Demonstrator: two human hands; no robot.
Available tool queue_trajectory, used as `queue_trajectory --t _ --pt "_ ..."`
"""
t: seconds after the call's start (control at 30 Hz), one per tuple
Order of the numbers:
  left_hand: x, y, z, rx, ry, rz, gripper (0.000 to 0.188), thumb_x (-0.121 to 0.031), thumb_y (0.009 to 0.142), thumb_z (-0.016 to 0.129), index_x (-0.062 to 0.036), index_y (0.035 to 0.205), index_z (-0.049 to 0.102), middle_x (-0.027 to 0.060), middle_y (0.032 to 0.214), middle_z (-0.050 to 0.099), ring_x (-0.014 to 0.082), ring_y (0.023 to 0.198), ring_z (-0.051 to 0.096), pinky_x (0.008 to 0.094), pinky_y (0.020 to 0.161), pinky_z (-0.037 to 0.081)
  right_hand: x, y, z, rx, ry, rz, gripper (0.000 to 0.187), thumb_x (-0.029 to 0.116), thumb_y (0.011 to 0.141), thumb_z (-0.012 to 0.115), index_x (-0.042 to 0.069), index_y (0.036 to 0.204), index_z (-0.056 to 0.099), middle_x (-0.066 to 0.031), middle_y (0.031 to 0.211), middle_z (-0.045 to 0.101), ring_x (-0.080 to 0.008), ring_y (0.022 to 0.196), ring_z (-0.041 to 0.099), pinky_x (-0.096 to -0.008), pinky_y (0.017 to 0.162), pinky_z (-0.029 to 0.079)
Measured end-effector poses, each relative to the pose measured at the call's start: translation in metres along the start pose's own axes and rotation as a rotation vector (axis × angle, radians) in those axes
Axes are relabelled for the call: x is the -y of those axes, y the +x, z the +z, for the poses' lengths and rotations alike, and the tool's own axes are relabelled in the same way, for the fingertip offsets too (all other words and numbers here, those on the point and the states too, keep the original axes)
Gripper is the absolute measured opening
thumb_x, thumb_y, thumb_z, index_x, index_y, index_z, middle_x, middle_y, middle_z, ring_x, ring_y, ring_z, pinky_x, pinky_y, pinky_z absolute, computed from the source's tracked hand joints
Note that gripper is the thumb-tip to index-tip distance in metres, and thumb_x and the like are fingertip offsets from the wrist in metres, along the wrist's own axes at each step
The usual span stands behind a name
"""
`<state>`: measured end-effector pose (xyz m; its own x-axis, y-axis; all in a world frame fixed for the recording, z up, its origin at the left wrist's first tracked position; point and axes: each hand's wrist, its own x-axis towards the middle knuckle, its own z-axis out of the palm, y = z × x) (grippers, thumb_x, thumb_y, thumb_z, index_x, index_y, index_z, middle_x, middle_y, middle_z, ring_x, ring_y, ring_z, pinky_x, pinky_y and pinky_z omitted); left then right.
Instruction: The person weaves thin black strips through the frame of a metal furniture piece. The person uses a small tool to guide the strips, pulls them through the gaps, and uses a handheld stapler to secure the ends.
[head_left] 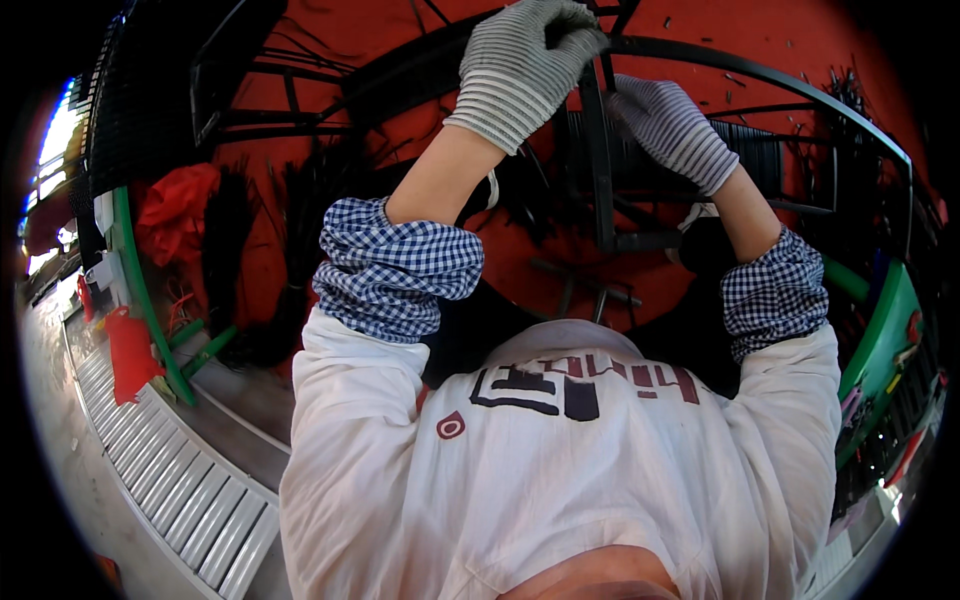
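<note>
A black frame (600, 170) of narrow bars stands in front of me, with dark woven-looking panels around it. My left hand (520, 75), in a grey-and-white striped glove, is at the top of the upright bar. Its thumb and fingers are pressed together there, but I cannot make out what they pinch. Lower and to the right, my right hand (672, 130), in a matching glove, is beside the same bar. Its fingertips run into shadow near the bar, so their grip is hidden.
Black strands (230, 235) hang in bundles at the left, near a red plastic bag (178, 210). Green curved pieces stand at the left (145, 300) and right (885, 330). A white slatted surface (190, 490) lies lower left. Short black scraps dot the red floor covering (750, 30).
</note>
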<state>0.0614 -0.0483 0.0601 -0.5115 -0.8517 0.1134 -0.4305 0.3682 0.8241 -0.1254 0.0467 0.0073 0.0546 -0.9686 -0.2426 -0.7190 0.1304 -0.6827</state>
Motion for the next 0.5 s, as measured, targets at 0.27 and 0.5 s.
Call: queue_trajectory --t 0.27,0.5 --pt "-0.001 -0.005 -0.003 0.015 0.229 0.202 0.030 -0.026 0.090 0.075 -0.0039 0.110 0.073 0.0152 0.106 0.073 0.0316 0.096 0.071 0.0404 0.085 0.058 0.000 -0.002 -0.008 0.113 0.127 -0.013 0.036 0.032 0.108 0.053 0.001 0.117 0.070 -0.0134 0.082 0.071 -0.0223 0.077 0.071 -0.0384 0.075 0.059" --pt "-0.002 0.000 -0.001 0.062 0.246 0.123 0.028 -0.025 0.093 0.072 -0.0036 0.111 0.075 0.0141 0.107 0.072 0.0313 0.101 0.069 0.0401 0.089 0.057 -0.008 0.006 0.007 -0.188 0.670 -0.102 0.040 0.035 0.105 0.061 -0.003 0.113 0.071 -0.0095 0.089 0.074 -0.0171 0.077 0.071 -0.0329 0.075 0.060"
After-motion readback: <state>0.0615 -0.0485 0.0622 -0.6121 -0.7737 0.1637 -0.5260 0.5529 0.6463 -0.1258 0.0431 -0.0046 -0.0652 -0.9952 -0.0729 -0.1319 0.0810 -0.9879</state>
